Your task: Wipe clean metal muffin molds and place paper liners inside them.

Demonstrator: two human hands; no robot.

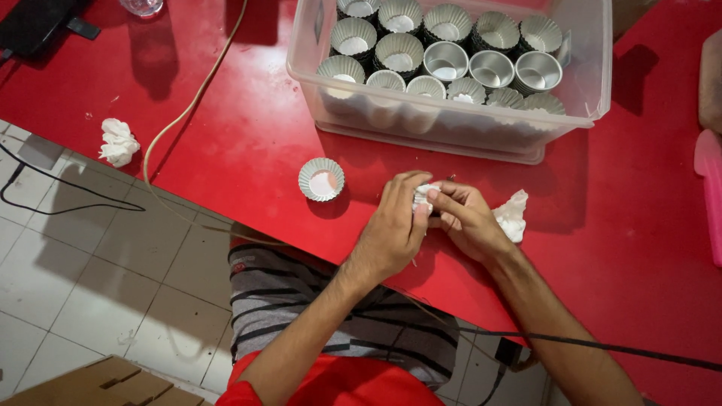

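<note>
Both my hands meet over the red table [248, 150] just in front of a clear plastic bin [451, 124]. My left hand [395, 225] and my right hand [468, 220] pinch a small fluted metal cup [423, 197] between their fingers. A crumpled white tissue [514, 216] lies against my right hand. One fluted cup with a white lining [321, 179] stands alone on the table to the left of my hands. The bin holds several fluted and smooth metal cups [445, 60].
Another crumpled tissue [117, 142] lies near the table's left edge. A pale cord [188, 109] crosses the table, and a black cable [602, 346] runs under my right forearm. A pink object [709, 188] sits at the right edge. Tiled floor [90, 248] and a cardboard box [105, 383] are below.
</note>
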